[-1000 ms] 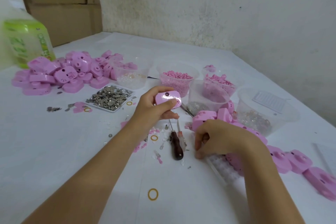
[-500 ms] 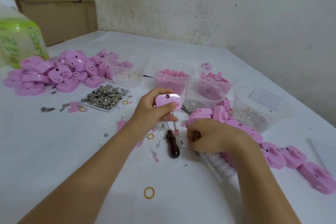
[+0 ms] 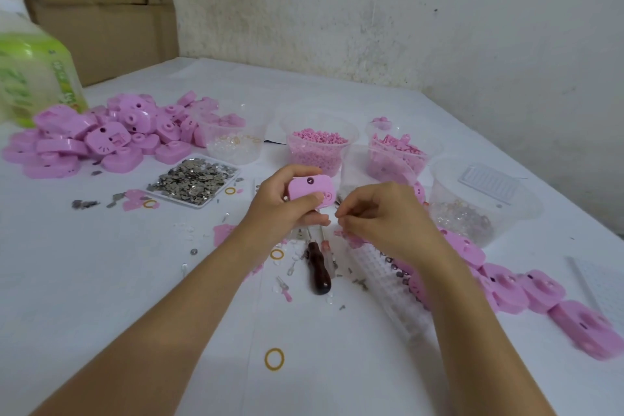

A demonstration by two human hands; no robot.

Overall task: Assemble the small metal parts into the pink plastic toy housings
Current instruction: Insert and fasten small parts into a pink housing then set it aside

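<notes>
Working over table (image 3: 101, 280). Gripping housing (image 3: 312, 189) in left hand (image 3: 280, 209), raised above centre, thumb across face. Pinching right hand (image 3: 381, 216) fingertips together at housing's 4 o'clock; contents too small to tell. Likely to lose any tiny part down by screwdriver (image 3: 317, 268) at 6 o'clock if pinch slips.

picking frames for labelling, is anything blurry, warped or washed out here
Head view: light is soft and even, with only faint shadows; the green bottle at the left edge is blurred; the pink housing in the left hand is fairly sharp; anything in the right hand is too small to resolve.
</notes>
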